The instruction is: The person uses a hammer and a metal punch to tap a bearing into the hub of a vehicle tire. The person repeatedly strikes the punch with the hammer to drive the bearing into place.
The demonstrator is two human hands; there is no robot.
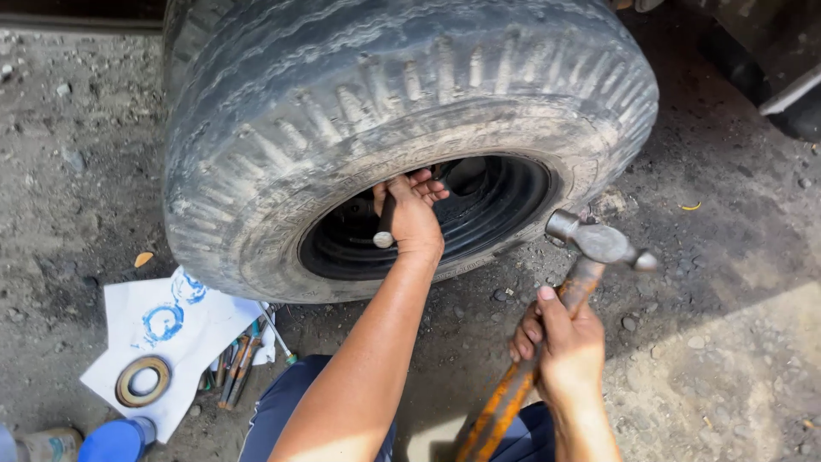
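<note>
The tyre [342,103], large, worn and grey, fills the top of the view from ten to two o'clock, standing on gritty ground [727,342] with its dark wheel rim [505,201] opening toward the person. The left hand [410,214] reaches into the rim at the centre, its fingers closed around a short metal punch [385,224] that points inward. The right hand [564,342], at five o'clock, is clamped on the orange-stained handle of a ball-peen hammer [599,244], whose steel head hangs just outside the rim's edge at three o'clock. At eight o'clock a white sheet of paper [162,334] lies on the ground with a round seal ring [143,381] on it and several tools [235,364] just beside it.
</note>
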